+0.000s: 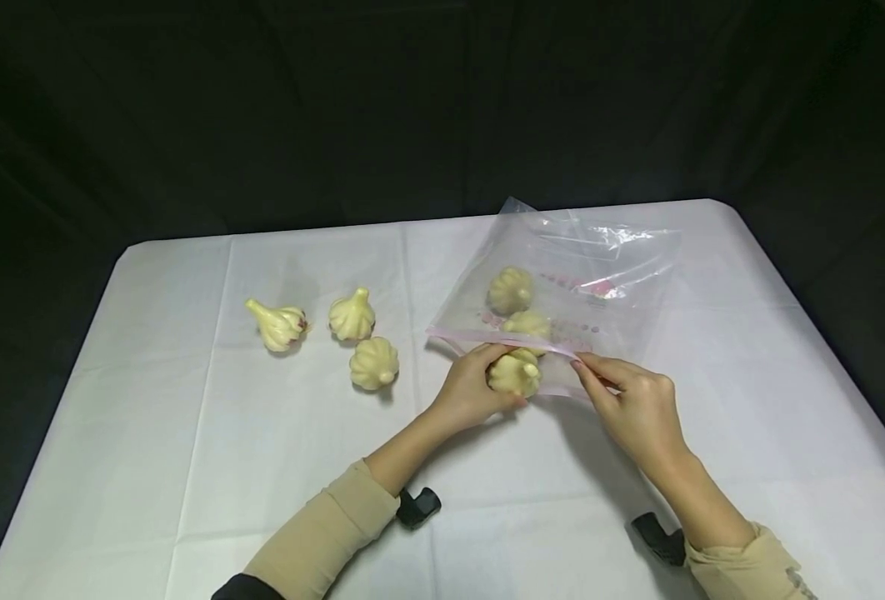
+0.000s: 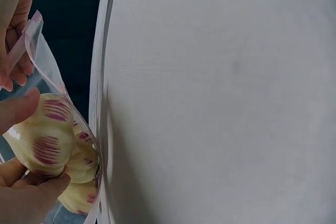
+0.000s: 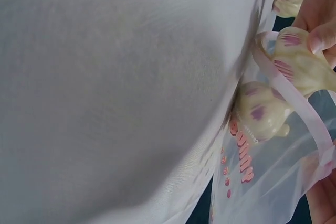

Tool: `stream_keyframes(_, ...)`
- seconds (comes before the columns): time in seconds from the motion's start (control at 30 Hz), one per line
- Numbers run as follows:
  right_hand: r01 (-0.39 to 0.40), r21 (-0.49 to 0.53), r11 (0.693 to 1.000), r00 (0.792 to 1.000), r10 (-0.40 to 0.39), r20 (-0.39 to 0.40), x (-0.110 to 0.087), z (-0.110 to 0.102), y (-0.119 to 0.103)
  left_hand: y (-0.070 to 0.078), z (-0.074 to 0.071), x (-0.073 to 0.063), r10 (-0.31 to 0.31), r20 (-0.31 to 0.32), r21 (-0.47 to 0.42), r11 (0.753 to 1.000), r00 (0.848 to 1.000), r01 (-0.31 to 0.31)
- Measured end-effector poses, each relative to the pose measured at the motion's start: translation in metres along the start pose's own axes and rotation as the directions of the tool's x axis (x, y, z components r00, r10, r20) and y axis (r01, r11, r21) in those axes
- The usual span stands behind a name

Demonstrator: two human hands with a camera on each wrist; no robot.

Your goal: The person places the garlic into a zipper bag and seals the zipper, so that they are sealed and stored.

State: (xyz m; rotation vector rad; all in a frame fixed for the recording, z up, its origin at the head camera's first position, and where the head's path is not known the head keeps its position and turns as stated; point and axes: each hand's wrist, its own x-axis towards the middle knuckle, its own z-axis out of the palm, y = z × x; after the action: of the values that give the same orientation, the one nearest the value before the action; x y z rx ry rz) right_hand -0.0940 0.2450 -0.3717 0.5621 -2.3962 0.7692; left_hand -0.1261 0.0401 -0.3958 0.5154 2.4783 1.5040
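Note:
My left hand grips a pale yellow garlic bulb at the mouth of a clear zip bag with pink print. In the left wrist view, thumb and fingers curl round this bulb, whose skin has purple streaks. Two more garlic bulbs show through the plastic, one garlic bulb deeper in and another garlic bulb just behind the opening. My right hand pinches the bag's pink zip edge on the right side of the mouth.
Left of the bag, three loose items lie on the white cloth-covered table: a garlic bulb with a long stem, another garlic bulb and a third garlic bulb. A dark curtain stands behind the table's far edge.

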Motion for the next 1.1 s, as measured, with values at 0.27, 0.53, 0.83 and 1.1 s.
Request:
stream_keyframes(0.27,0.001,-0.005,1.0,1.0,-0.001,-0.006,0.0,0.002,0.0,-0.001,0.005,-0.002,0.025,-0.001,-0.003,1.0,1.0,-0.025)
stream_keyframes(0.53,0.01,0.003,1.0,1.0,-0.01,-0.016,0.0,0.002,-0.001,0.001,0.007,0.003,-0.024,-0.027,-0.001,1.0,0.999,0.024)
stream_keyframes(0.83,0.008,0.006,1.0,1.0,-0.008,-0.017,-0.001,0.001,-0.002,-0.005,0.007,0.015,-0.091,-0.053,0.025,0.995,0.994,0.093)
stream_keyframes(1.1,0.011,0.012,1.0,1.0,-0.011,-0.029,0.0,0.001,-0.002,-0.005,0.012,0.021,-0.086,-0.087,0.007,0.996,0.992,0.087)
